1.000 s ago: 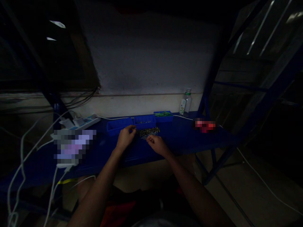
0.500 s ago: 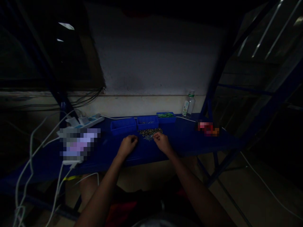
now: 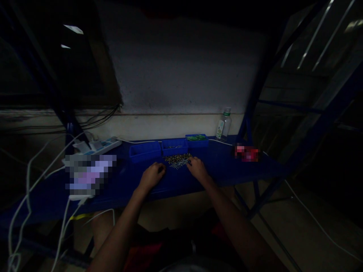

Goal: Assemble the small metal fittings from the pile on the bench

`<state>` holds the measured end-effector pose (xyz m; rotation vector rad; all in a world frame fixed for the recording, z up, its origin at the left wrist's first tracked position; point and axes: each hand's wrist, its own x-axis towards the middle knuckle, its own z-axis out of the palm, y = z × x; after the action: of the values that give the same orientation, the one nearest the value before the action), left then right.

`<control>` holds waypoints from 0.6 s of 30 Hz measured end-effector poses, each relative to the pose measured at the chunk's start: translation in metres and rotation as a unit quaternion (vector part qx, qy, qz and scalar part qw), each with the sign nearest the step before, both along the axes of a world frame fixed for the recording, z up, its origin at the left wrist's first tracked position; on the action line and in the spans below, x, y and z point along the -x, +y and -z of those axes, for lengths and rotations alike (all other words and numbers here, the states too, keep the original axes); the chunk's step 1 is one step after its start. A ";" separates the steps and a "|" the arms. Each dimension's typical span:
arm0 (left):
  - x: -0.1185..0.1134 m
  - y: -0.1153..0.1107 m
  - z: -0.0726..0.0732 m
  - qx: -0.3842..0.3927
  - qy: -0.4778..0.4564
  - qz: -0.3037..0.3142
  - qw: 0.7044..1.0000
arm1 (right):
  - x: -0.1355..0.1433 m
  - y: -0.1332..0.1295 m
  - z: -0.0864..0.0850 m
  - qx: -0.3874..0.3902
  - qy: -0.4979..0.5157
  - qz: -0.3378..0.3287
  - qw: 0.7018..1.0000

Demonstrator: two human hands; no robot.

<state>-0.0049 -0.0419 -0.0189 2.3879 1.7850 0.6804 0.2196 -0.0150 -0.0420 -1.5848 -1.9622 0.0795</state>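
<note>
A heap of small brass-coloured metal pieces (image 3: pixel 176 158) lies on the blue table, with a loose cluster of silver screws (image 3: pixel 177 165) at its near side. My right hand (image 3: pixel 197 168) rests at the right edge of this heap, its thumb and index finger apart over the nearest screws. To the left of the screws, my left hand (image 3: pixel 153 175) lies on the tabletop with its fingers curled inward. Whatever it may hold is too dark and small to make out.
Behind the heap stand a left blue bin (image 3: pixel 145 150), a middle blue bin (image 3: pixel 174 146) with some metal pieces, and a right blue bin (image 3: pixel 196 141) with green items. A clear bottle (image 3: pixel 224 126) stands at the back right. A power strip (image 3: pixel 106 145) and white cables lie left.
My right hand's thumb and finger have parted beside the screws, and it sits slightly further right of the heap. My left hand stays nearly in place. The view has shifted slightly.
</note>
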 end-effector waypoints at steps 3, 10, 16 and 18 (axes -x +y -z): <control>-0.009 -0.005 0.002 -0.007 -0.011 0.030 0.999 | 0.000 0.001 0.000 -0.004 -0.009 0.014 1.000; -0.009 -0.010 0.003 0.008 -0.126 0.099 0.987 | 0.000 0.001 0.002 -0.002 -0.001 0.017 1.000; -0.008 -0.009 0.001 0.025 -0.148 0.093 0.984 | 0.001 -0.001 -0.002 0.005 -0.021 -0.006 1.000; -0.009 -0.009 0.000 0.032 -0.148 0.091 0.984 | 0.001 -0.001 -0.003 0.017 -0.034 -0.002 0.999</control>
<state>0.0041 -0.0511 -0.0192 2.2318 1.4300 0.8850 0.2183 -0.0158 -0.0392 -1.6258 -2.0261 0.0605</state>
